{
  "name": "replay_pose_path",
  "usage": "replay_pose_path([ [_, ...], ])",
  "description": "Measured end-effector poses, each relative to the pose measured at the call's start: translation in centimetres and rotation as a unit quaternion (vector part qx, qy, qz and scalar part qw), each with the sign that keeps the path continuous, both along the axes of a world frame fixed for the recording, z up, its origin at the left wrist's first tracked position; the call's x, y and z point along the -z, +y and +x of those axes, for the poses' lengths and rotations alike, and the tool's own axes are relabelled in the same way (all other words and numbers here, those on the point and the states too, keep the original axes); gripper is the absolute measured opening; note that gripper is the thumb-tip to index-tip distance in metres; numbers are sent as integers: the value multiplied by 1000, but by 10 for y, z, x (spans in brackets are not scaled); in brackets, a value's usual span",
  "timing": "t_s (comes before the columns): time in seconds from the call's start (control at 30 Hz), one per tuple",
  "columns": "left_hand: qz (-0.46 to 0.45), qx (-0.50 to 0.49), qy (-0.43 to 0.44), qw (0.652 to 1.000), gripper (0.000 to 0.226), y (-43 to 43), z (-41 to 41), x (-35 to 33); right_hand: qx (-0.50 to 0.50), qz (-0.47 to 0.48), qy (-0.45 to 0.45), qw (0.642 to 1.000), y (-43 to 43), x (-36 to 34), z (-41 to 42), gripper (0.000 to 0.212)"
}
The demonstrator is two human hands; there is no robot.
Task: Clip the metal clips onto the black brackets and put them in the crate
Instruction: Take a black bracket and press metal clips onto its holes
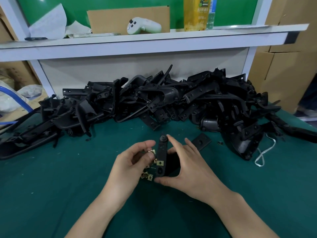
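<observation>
Head view: black bracket (161,157) aims lengthwise at the pile (154,100), ends in right hand (185,166) grip; left hand (130,164) pinches a clip (152,151).

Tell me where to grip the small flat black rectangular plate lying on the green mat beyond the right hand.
Probably pinch the small flat black rectangular plate across its two long edges, coming straight down from above. It lies flat on the green mat, so only its thin edges offer purchase, and the narrow width is the shorter span.
</observation>
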State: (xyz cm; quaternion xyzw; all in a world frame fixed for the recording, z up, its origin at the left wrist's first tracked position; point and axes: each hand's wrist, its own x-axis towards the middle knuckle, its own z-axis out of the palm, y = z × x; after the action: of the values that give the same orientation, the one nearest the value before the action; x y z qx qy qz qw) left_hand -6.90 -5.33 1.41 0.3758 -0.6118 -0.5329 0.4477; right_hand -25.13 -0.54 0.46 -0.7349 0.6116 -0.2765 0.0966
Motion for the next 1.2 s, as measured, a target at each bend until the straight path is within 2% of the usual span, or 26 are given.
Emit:
replay_pose_path([
  [0.1,20,11,39,999,38,-1,-2,2,-5,-12,1,1000,0,0,1,112],
  [0.23,55,18,90,994,30,-3,-2,2,-10,-20,2,1000,1,-2,2,112],
  [0.4,122,26,172,977,36,-5,-3,1,-10,-35,2,999,2,-3,3,110],
  [0.6,141,29,170,975,36,-6,-2,0,-16,-33,11,999,2,-3,3,112],
  [0.83,172,38,187,967,17,-8,0,-1,-23,-43,4,999,2,-2,7,109],
  [1.07,183,25,175,967,15,-7,2,-2,-26,-44,-11,999,2,-1,8,111],
  [1.2,174,7,152,973,22,-4,0,-3,-36,-27,-7,999,0,0,8,114],
])
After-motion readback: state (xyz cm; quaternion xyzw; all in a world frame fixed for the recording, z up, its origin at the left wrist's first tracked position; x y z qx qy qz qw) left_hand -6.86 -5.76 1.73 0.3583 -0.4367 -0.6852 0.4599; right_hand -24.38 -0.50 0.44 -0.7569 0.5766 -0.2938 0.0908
